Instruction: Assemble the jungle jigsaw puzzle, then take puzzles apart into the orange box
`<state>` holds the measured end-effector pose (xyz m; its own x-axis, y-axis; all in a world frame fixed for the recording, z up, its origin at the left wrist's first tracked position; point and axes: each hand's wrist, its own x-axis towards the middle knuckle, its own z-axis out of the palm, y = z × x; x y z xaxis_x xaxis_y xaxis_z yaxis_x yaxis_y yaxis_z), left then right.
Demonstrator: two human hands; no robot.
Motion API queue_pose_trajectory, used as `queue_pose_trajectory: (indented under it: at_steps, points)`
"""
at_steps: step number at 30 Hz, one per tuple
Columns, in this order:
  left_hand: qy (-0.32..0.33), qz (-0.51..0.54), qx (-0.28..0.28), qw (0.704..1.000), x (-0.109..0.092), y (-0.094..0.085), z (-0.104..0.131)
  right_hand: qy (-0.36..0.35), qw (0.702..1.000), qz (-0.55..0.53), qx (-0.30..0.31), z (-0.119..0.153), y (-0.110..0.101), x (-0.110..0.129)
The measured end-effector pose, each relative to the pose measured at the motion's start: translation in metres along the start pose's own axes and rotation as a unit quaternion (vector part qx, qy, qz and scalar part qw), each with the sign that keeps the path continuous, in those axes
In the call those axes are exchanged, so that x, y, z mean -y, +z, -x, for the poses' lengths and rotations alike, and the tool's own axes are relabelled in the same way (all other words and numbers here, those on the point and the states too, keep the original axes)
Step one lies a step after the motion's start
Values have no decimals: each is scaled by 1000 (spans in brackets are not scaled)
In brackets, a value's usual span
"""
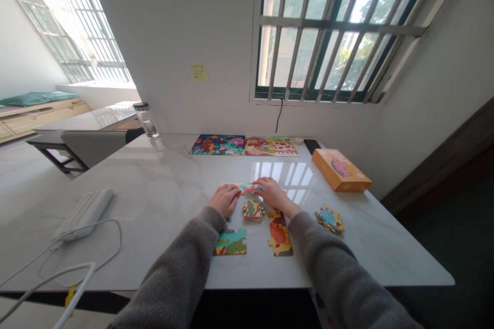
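Puzzle (232, 242), 2 hands (270, 194) at its far edge

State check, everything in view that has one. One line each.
Left hand: fingers at puzzle's far edge, grip unclear
Right hand: same edge, grip unclear
Puzzle: partly assembled, open middle
Center pile: loose pieces, inside the puzzle outline
Right pile: loose pieces, heaped
Orange box: closed, lying flat
Bottle: upright, capped
Picture sheets: flat, by the wall
Sticky note: stuck to wall

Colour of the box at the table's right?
Orange, with a pink figure on its lid; the head view shows it best.
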<state>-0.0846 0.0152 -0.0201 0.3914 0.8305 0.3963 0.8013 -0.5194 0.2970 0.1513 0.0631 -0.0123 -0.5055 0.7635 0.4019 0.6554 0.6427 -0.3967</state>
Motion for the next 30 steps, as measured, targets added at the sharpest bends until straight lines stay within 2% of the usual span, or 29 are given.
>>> queue_pose_trajectory:
  at_steps: [5, 9, 13, 30]
  points:
    - [-31, -10, 10, 999, 0, 4, 2, -20, 997, 60, 44, -4, 6, 0]
    - [-30, -27, 26, 999, 0, 4, 2, -53, 992, 92, 63, -2, 1, 3]
    - [-22, -38, 44, 998, 0, 5, 2, -56, 991, 99, 73, -1, 0, 5]
    - [-21, -67, 70, 995, -4, 3, 3, -90, 992, 61, 67, 2, 2, 9]
